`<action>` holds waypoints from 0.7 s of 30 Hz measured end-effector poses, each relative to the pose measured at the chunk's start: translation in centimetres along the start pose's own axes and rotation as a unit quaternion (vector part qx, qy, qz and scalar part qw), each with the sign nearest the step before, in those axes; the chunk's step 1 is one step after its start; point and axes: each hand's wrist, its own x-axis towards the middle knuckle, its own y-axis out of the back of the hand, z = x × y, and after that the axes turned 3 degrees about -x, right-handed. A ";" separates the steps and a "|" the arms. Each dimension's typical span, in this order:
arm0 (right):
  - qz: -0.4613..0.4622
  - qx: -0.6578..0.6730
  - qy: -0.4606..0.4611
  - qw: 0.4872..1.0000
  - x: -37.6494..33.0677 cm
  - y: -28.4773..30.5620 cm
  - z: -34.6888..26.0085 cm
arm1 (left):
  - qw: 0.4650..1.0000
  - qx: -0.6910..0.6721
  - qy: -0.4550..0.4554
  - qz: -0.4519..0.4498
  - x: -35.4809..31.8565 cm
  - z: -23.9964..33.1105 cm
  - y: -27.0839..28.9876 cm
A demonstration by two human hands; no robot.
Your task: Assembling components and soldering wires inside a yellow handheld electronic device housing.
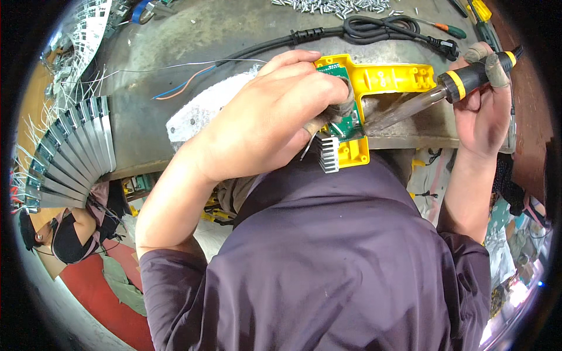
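Note:
A yellow plastic housing half (395,79) with a handle-shaped arm lies at the table's front edge. Inside it sits a green circuit board (353,131), and a silver finned heat sink (330,157) shows at its near end. My left hand (272,114) is closed over the housing's left side, with dark-covered fingertips down on the board. Those fingers hide much of the board and whatever small part they may pinch. My right hand (483,111) grips a soldering iron (465,81) by its black, yellow-banded handle. Its metal barrel slants down-left toward the board; the tip's contact cannot be made out.
Beyond my hands runs a black power cord (269,48), coiled at right, with bare-ended blue and brown wires. A pile of small metal screws (333,6) and a screwdriver (451,29) lie at the back. White padding (196,111) and a row of grey, wired parts (73,149) are at left.

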 end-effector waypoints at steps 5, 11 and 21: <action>-0.068 0.006 -0.011 0.998 -0.2 0.8 0.0 | 1.000 0.010 -0.009 -0.013 0.4 0.3 0.0; -0.039 -0.019 0.007 0.999 -0.4 0.2 0.4 | 1.000 0.022 -0.020 -0.007 0.2 0.1 -0.2; -0.055 -0.056 0.038 0.996 -0.3 0.5 0.7 | 0.999 0.024 -0.025 -0.008 0.2 0.1 -0.2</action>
